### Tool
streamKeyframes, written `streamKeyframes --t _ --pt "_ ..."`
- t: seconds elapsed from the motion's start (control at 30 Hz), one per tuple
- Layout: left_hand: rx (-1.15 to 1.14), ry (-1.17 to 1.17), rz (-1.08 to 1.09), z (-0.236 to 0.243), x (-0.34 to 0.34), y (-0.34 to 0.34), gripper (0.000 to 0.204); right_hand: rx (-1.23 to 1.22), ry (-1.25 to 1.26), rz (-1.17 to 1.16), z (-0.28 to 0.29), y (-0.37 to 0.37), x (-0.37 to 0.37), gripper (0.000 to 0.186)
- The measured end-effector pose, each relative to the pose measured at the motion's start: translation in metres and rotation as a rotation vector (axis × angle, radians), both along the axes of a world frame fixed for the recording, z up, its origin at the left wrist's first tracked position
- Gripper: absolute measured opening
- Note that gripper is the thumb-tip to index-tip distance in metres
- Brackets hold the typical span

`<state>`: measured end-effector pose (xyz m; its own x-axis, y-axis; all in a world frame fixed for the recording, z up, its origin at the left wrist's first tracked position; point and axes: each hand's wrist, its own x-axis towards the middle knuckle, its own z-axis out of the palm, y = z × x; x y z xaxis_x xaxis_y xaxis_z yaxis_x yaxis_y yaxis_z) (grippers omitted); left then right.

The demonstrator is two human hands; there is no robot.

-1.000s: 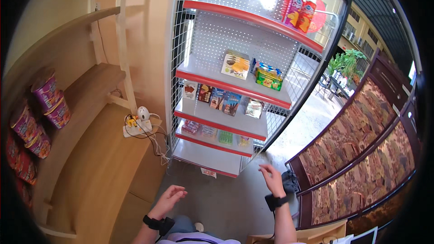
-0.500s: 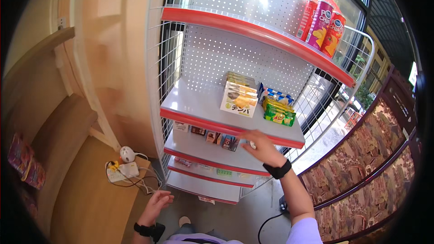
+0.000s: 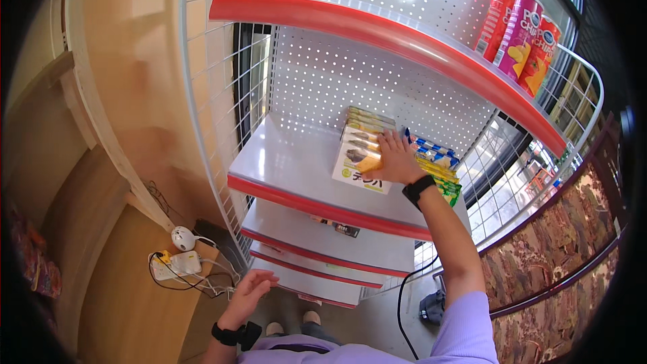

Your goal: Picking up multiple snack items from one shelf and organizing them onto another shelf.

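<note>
My right hand (image 3: 389, 155) reaches onto the middle shelf (image 3: 283, 162), its fingers spread over the top of a row of white-and-yellow snack boxes (image 3: 357, 165), touching or just above them; part of the row is hidden behind it. Green and yellow snack packs (image 3: 449, 191) and blue-striped packs (image 3: 445, 158) lie just right of my hand. My left hand (image 3: 253, 286) hangs low, left of the lower shelves, open and empty with loosely bent fingers.
Red and purple chip cans (image 3: 512, 40) stand on the upper shelf (image 3: 377, 30), within a wire side frame. At left are wooden shelving (image 3: 60, 175) and a power strip (image 3: 174, 266) with tangled cords. Patterned panels (image 3: 552, 269) stand at right. A black cable hangs near my right arm.
The view has moved up close to the rack. My right hand has risen from below the shelves onto the boxes on the middle shelf. My left hand stays low, slightly raised since half a second ago.
</note>
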<state>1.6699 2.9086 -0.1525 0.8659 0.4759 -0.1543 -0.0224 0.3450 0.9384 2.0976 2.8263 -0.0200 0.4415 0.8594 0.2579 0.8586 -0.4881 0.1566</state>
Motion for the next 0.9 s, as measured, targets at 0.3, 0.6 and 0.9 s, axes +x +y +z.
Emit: streamKeyframes --t 0.3,0.6,0.9 --pt "0.036 0.027 0.128 0.022 0.027 -0.009 0.022 0.095 0.122 0.225 0.003 -0.020 -0.001 0.099" --pt "-0.001 -0.087 -0.013 0.042 0.055 -0.032 0.024 -0.139 0.238 0.145 0.034 -0.010 0.012 0.101" --pt "-0.023 -0.098 0.071 0.054 0.058 -0.036 0.049 0.032 0.448 0.436 0.054 -0.012 -0.018 0.102"
